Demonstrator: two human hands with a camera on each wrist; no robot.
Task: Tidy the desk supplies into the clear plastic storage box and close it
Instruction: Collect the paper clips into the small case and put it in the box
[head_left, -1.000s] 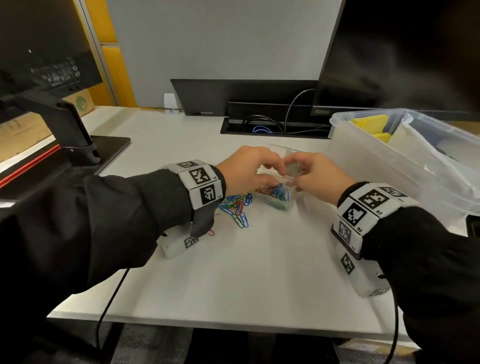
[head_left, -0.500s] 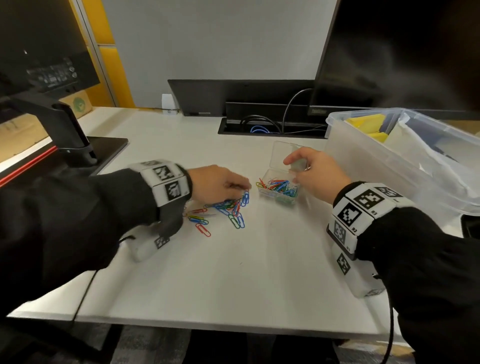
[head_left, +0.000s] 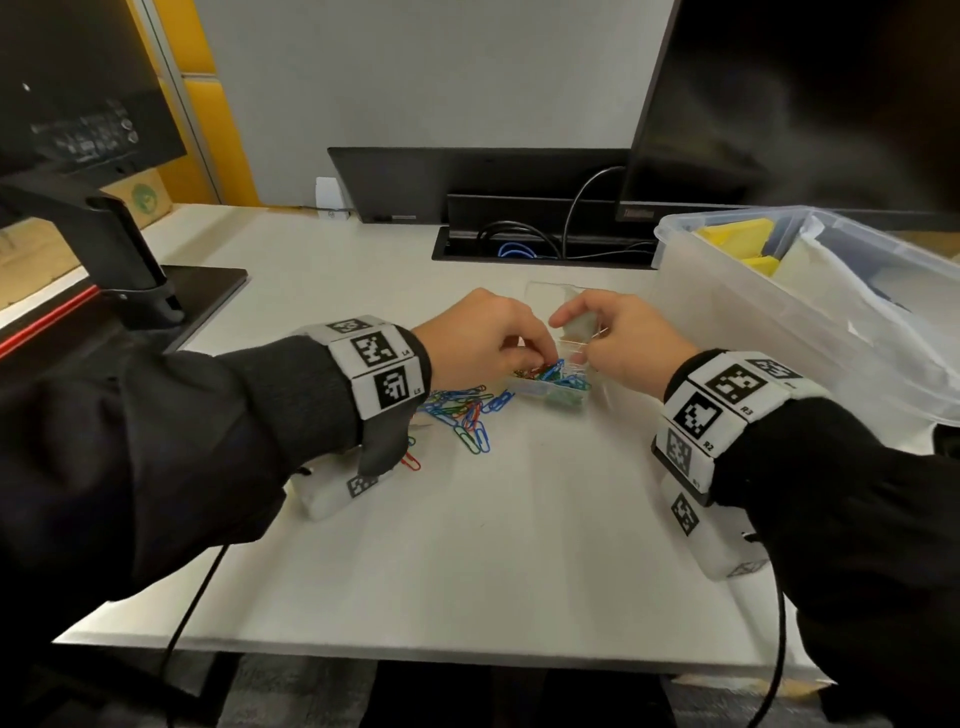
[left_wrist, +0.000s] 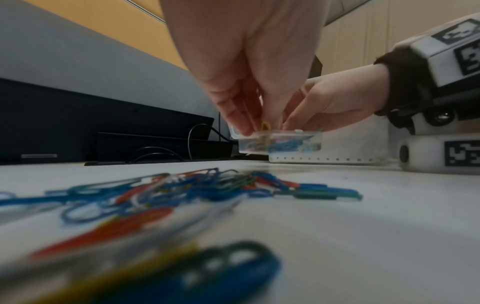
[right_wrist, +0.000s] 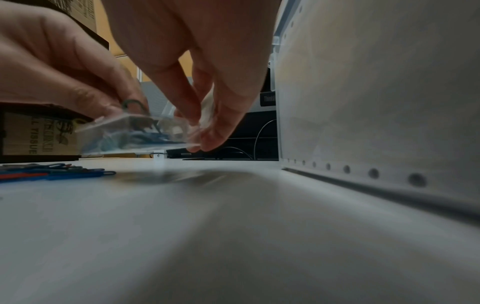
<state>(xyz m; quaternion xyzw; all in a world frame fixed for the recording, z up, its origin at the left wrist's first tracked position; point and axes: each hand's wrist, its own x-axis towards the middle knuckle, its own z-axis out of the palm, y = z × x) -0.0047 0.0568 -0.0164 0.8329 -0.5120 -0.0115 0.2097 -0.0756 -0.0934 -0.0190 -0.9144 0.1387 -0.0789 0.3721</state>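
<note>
Loose coloured paper clips (head_left: 462, 410) are lying scattered on the white desk (head_left: 467, 545), near and left of the small clear case (head_left: 550, 387). Just beyond them, the left hand (head_left: 483, 338) is pinching a few clips over the case's open top, fingertips bunched. The right hand (head_left: 623, 340) is gripping the case's right side, lifting it just off the desk in the wrist views. Further right, the big clear storage box (head_left: 753, 312) is standing open, yellow pads (head_left: 737, 234) showing inside.
</note>
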